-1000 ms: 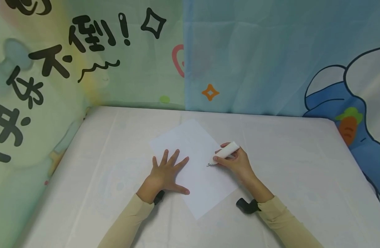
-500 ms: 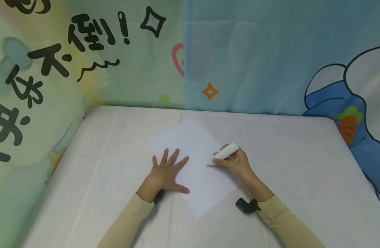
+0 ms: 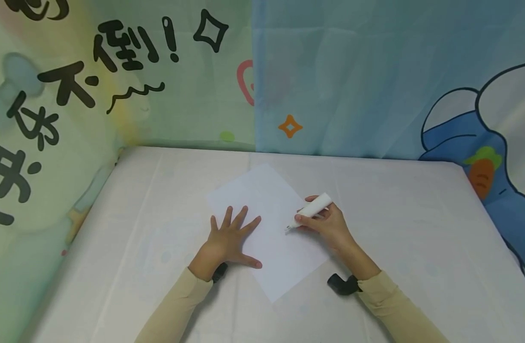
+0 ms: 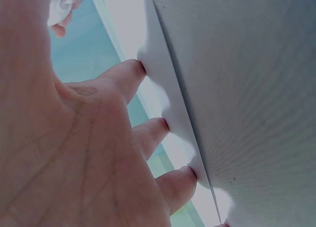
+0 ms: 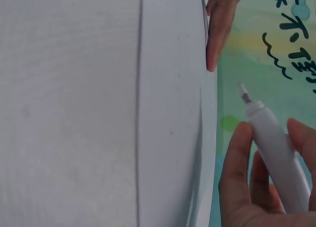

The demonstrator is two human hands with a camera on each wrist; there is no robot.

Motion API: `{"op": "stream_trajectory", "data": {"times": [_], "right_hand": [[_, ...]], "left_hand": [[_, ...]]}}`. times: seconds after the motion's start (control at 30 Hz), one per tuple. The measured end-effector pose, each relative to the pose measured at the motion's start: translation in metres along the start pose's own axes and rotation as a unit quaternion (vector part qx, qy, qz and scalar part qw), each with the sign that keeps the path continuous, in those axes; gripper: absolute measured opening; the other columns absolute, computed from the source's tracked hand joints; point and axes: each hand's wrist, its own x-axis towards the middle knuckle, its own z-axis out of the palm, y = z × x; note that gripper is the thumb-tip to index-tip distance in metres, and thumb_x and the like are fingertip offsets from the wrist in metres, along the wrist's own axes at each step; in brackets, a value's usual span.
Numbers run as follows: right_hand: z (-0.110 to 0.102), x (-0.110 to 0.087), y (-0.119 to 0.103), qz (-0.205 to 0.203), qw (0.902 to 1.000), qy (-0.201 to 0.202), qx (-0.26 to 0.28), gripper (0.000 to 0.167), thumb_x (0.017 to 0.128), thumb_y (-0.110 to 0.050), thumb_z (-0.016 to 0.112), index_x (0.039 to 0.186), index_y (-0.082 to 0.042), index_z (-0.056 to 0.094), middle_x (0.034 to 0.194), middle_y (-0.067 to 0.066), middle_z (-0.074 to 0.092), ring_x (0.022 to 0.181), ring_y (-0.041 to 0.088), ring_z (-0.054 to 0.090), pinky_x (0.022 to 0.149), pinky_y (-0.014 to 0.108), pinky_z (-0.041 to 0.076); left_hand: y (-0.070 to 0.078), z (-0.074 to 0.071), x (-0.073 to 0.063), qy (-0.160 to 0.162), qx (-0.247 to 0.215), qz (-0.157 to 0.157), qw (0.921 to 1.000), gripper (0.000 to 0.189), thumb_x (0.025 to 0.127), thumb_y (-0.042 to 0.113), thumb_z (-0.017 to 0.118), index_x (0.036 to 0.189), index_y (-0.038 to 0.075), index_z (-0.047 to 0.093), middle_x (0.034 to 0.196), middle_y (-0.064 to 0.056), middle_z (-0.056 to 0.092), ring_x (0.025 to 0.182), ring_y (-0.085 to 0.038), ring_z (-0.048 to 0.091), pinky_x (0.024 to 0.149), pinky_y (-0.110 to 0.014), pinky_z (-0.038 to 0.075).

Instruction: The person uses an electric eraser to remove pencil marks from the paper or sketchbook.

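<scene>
A white sheet of paper (image 3: 272, 274) lies at an angle on the table, one corner toward the person. My left hand (image 3: 230, 240) rests on its left part, fingers spread; in the left wrist view the fingertips (image 4: 183, 175) press on the sheet. Over the right part, my right hand (image 3: 332, 228) holds a white electric eraser (image 3: 315, 208) between thumb and fingers, tilted with its tip down to the left. The right wrist view shows a metal collar and pale tip on the electric eraser (image 5: 276, 150), apparently just off the paper. Small dark specks dot the paper there.
A white cloth covers the table (image 3: 416, 228). Behind it hangs a blue and green printed backdrop (image 3: 352, 85) with lettering and a carrot picture. A black wrist mount (image 3: 342, 285) sticks out beside the right wrist, close above the cloth.
The right hand shifts slightly, and the electric eraser's tip moves a little toward the person while its rear end rises a bit. My left hand stays in place on the paper.
</scene>
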Motion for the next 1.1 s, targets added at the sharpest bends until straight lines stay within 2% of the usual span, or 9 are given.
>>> {"op": "stream_trajectory", "data": {"times": [0.17,0.4,0.6,0.8,1.1], "right_hand": [[-0.0046,-0.0014,-0.0022,0.021,0.9995,-0.021,0.015,0.053,0.086,0.011,0.062,0.131,0.001,0.037,0.099,0.002,0.063,0.093,0.012,0.067,0.082,0.036,0.057],[-0.0045,-0.0033,-0.0021,0.023,0.9987,-0.046,0.006,0.050,0.085,0.013,0.060,0.126,0.005,0.033,0.105,0.008,0.060,0.099,0.014,0.065,0.087,0.038,0.055],[-0.0040,-0.0039,-0.0014,0.018,0.9991,-0.038,-0.006,0.043,0.085,0.014,0.058,0.119,0.005,0.033,0.115,0.019,0.054,0.102,0.018,0.063,0.088,0.038,0.054],[-0.0028,-0.0030,-0.0024,0.003,0.9995,-0.021,-0.025,0.040,0.086,0.015,0.057,0.117,0.005,0.034,0.119,0.025,0.050,0.099,0.014,0.064,0.086,0.034,0.055],[-0.0028,-0.0026,-0.0020,0.012,0.9982,-0.040,-0.043,0.047,0.087,0.013,0.058,0.125,0.013,0.029,0.117,0.030,0.052,0.102,0.024,0.065,0.085,0.035,0.055]], "left_hand": [[-0.0003,-0.0001,0.0002,-0.001,-0.005,0.003,1.0000,0.110,0.067,0.066,0.077,0.156,0.028,0.024,0.165,-0.009,0.007,0.148,-0.043,-0.002,0.108,-0.073,0.007],[-0.0018,-0.0007,-0.0010,-0.001,0.000,0.003,1.0000,0.110,0.067,0.067,0.076,0.156,0.029,0.023,0.165,-0.008,0.006,0.148,-0.043,-0.002,0.108,-0.073,0.008],[-0.0012,0.0002,-0.0007,-0.003,0.002,0.006,1.0000,0.110,0.067,0.067,0.076,0.156,0.028,0.024,0.165,-0.009,0.007,0.148,-0.043,-0.001,0.108,-0.073,0.009],[-0.0003,0.0002,-0.0002,-0.003,0.004,0.005,1.0000,0.110,0.068,0.068,0.076,0.156,0.028,0.023,0.165,-0.008,0.007,0.148,-0.043,-0.001,0.108,-0.073,0.009],[-0.0002,0.0009,-0.0003,0.000,0.004,0.004,1.0000,0.110,0.067,0.067,0.076,0.156,0.028,0.024,0.165,-0.008,0.008,0.148,-0.043,0.000,0.108,-0.073,0.009]]}}
